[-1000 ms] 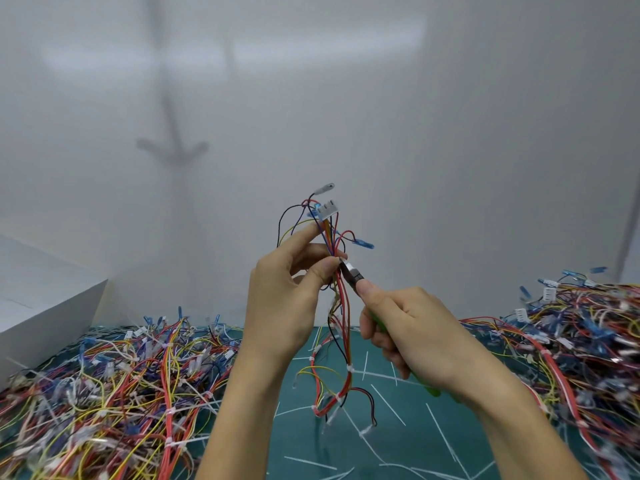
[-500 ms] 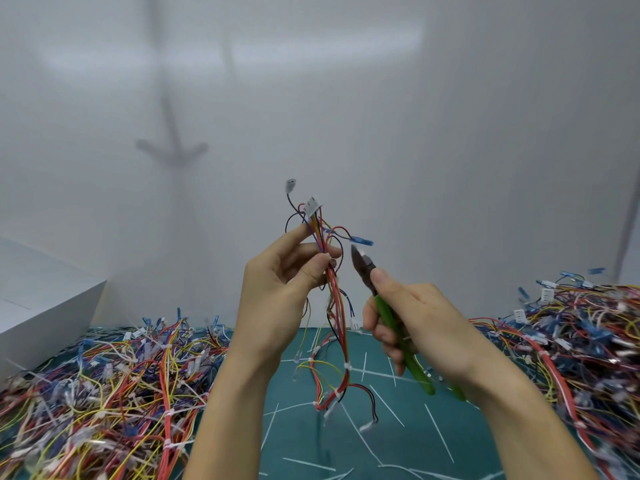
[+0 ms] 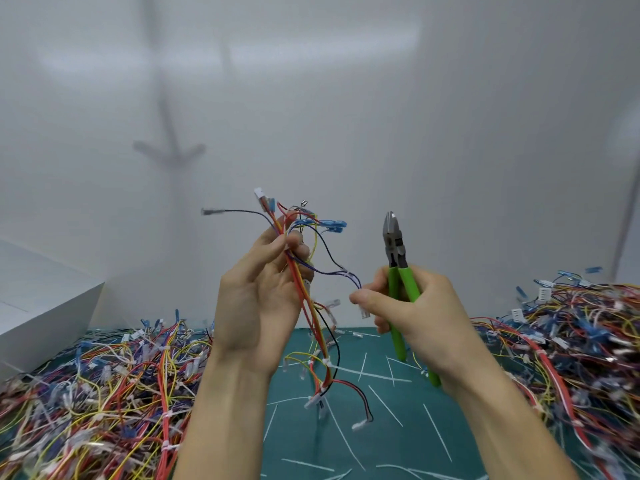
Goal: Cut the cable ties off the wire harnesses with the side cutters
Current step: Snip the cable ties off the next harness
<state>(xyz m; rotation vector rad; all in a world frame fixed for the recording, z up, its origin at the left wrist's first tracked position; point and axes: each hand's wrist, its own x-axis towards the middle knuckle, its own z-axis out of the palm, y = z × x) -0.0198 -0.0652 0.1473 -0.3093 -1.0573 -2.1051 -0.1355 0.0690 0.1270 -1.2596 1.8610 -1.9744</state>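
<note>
Wire harness (image 3: 306, 306) hangs in the middle of the frame, pinched near its top between the thumb and fingers of my left hand (image 3: 256, 299), its lower end dangling over the green cutting mat (image 3: 450, 427). A second ago the side cutters (image 3: 394, 244) had their nose in the bundle right at that thumb. Now they stand upright to the right of it, well apart, jaws together. The upper wires have fanned out loose, so I judge that the top tie is cut.

My right hand (image 3: 419, 306) is curled round the green handles. Its thumb and forefinger seem to nip the end of a purple wire just beside a white connector (image 3: 364, 311), though I cannot be sure.

At least one white cable tie (image 3: 326, 362) still binds the harness lower down, below my left hand, so this one is not finished. More harnesses are heaped at lower left (image 3: 86, 393) and at right (image 3: 571, 323).
</note>
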